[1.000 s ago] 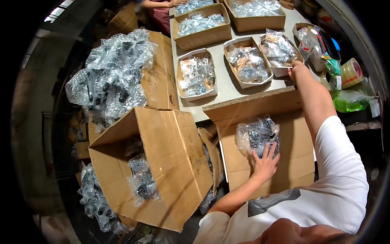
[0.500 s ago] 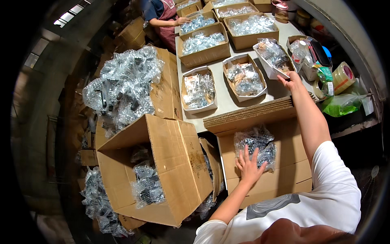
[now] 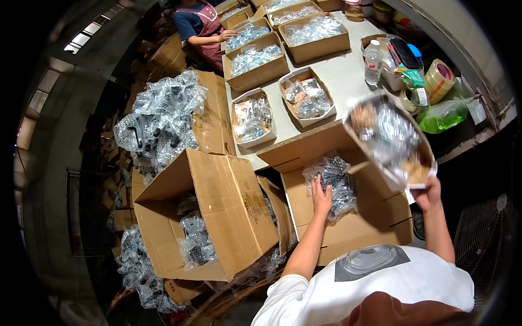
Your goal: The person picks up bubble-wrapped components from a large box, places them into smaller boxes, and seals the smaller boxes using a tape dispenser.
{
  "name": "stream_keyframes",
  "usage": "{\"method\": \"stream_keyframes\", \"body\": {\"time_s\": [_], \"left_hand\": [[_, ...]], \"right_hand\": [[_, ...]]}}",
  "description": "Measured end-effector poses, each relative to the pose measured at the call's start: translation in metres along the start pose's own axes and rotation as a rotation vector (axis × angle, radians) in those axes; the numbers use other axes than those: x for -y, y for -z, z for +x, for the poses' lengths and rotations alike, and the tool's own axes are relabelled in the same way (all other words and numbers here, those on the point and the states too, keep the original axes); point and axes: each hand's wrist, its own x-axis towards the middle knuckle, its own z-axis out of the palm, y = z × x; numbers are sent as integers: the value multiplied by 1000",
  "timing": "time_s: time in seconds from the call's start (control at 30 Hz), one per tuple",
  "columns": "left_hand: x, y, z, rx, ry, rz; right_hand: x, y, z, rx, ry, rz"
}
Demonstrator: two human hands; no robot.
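Note:
My right hand (image 3: 428, 194) grips the near end of a small white-edged cardboard box (image 3: 429, 157), which hangs tilted over the right side of a flat cardboard sheet (image 3: 375, 228). Clear bags of small parts fill this box, blurred by motion. On the sheet lies a bubble-wrapped bundle of dark parts (image 3: 341, 187). My left hand (image 3: 322, 200) rests against its left edge, fingers stretched out. Two similar small boxes of bagged parts, a left one (image 3: 273, 130) and a right one (image 3: 333, 111), stand on the pale table (image 3: 350, 70).
A large open carton (image 3: 244, 217) with bubble-wrapped parts stands at left, before a bubble-wrapped pile (image 3: 163, 108). Brown boxes (image 3: 321, 53) of clear bags line the far table, where a person in an apron (image 3: 209, 24) works. A bottle (image 3: 373, 62) and tape rolls (image 3: 439, 80) sit at right.
My right hand has lifted the small box off the table and drawn it nearer, over the sheet. My left hand has shifted to the bundle's left edge.

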Motion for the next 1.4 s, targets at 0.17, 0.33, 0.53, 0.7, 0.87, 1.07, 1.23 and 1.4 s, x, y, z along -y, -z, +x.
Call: {"method": "stream_keyframes", "body": {"time_s": [0.17, 0.33, 0.53, 0.7, 0.87, 1.07, 1.23, 1.4], "left_hand": [[10, -8, 2, -10, -6, -107], [20, -4, 4, -53, -7, -129], [2, 0, 2, 40, 132, -451], [-15, 22, -19, -144, -17, 47], [-61, 17, -103, 129, -485, 462], [12, -16, -195, 593, -744, 663], [28, -31, -204, 584, -813, 702], [21, -22, -210, 658, -776, 681]], "right_hand": [[-47, 41, -47, -140, 100, -371], [-147, 68, -7, -381, 346, -1487], [-199, 85, 7, 185, 1023, -2044], [-161, 77, 16, -53, 974, -1570], [-114, 79, 13, -337, 814, -1358], [-102, 99, 0, -258, 796, -1444], [-71, 96, 4, -262, 893, -1061], [-14, -79, 109, -167, 481, -637]]}}
